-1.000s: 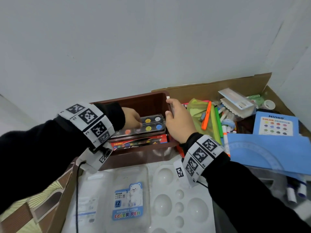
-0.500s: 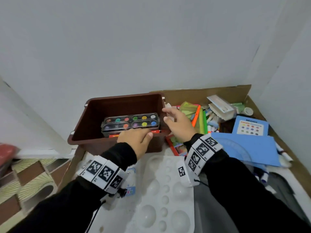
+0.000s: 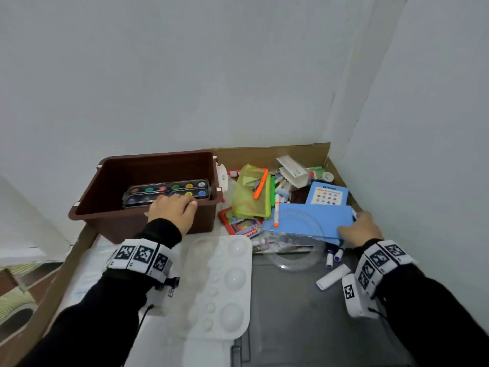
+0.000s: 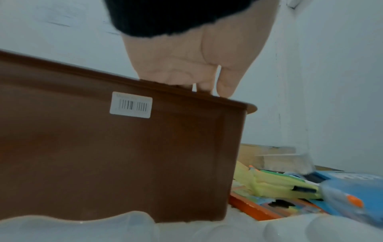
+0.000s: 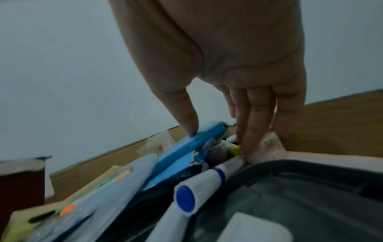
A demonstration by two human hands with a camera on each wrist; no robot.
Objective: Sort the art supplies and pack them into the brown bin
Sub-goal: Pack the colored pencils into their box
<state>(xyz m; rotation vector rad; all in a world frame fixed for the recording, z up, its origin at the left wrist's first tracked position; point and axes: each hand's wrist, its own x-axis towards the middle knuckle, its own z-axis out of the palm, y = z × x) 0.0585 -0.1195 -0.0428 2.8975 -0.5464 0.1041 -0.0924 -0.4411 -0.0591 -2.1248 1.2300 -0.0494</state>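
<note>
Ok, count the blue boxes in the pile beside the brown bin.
2. The Ninso box sits at the pile's back; the larger blue box lies in front of it, its near corner gripped by the right hand. More may be buried.

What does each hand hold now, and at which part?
The left hand grips the brown bin at its near rim. The right hand pinches the blue box at its near right corner.
</note>
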